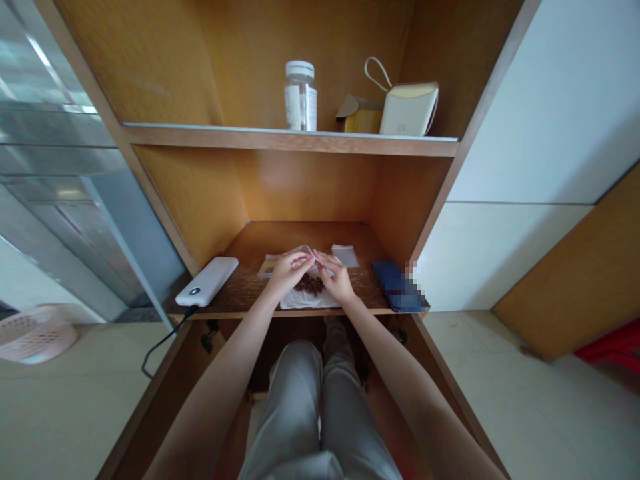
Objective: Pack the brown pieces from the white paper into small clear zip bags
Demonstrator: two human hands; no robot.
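Observation:
Both my hands meet over the lower wooden shelf (250, 280). My left hand (287, 270) and my right hand (336, 279) are closed in a pinch on a small clear plastic bag (306, 253) held between them. Right below the hands, a pile of small dark reddish-brown bits (310, 285) lies on a white sheet (300, 301). More small clear bags lie behind the hands, one to the right (346, 255) and one to the left (267, 265).
A white power bank (207, 281) with a black cable (160, 343) lies at the shelf's left edge; a dark blue wallet-like object (395, 283) at the right. The upper shelf holds a clear jar (301, 97), a yellow box (361, 115) and a cream pouch (407, 108). A pink basket (35, 332) stands on the floor, left.

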